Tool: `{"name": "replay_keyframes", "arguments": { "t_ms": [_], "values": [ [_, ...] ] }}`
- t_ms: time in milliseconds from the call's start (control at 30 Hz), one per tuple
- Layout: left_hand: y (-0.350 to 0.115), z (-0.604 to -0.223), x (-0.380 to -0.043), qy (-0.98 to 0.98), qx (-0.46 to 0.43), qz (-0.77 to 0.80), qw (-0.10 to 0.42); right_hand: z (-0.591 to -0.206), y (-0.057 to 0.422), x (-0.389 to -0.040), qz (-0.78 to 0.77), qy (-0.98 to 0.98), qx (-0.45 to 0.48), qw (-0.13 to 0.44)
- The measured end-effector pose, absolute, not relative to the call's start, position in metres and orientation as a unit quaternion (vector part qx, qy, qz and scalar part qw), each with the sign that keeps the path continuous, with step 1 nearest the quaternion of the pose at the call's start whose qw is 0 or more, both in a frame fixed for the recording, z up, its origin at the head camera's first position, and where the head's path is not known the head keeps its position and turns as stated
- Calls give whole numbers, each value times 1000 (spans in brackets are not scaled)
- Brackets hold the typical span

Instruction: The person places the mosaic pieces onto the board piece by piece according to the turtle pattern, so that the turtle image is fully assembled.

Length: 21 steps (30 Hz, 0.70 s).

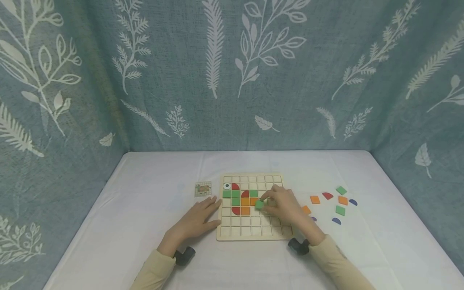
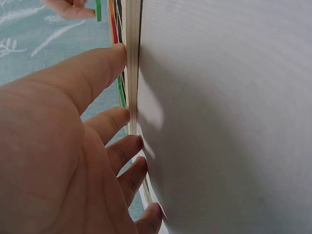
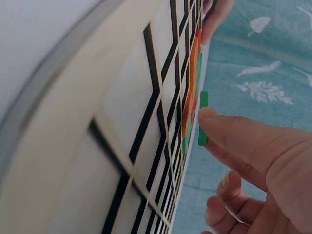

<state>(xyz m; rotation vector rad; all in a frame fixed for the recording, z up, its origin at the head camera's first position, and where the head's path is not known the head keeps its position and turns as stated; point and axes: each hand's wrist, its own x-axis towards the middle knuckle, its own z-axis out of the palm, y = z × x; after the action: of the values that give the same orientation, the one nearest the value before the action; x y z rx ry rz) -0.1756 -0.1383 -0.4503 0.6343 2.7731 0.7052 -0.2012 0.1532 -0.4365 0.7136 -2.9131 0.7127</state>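
Observation:
My right hand (image 1: 282, 202) pinches a green square tile (image 3: 204, 118) between thumb and fingers, close over the wooden grid board (image 1: 255, 237). In the head view that tile overlaps the cells just right of an orange square. Fingers spread, my left hand (image 1: 197, 218) rests at the board's left edge, its thumb and fingertips touching the frame in the left wrist view. On the board sit green squares (image 1: 235, 201), orange squares (image 1: 245, 210), red quarter-circle tiles (image 1: 235, 210) and a white round eye tile (image 1: 226, 186). Part of the board is hidden under my right hand.
Loose tiles lie on the white table right of the board: orange squares (image 1: 315, 199), green squares (image 1: 340, 210), a red quarter-circle (image 1: 328, 195) and purple half-circles (image 1: 336, 221). A small pattern card (image 1: 203, 189) lies left of the board. A leaf-print curtain (image 1: 232, 121) stands behind the table.

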Motion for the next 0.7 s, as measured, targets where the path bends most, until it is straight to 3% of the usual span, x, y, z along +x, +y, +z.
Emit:
{"name": "replay_keyframes", "arguments": {
  "t_ms": [700],
  "values": [
    [-138, -449, -176, 939, 217, 241, 112, -440, 143, -197, 220, -944, 245, 8]
  ]
}}
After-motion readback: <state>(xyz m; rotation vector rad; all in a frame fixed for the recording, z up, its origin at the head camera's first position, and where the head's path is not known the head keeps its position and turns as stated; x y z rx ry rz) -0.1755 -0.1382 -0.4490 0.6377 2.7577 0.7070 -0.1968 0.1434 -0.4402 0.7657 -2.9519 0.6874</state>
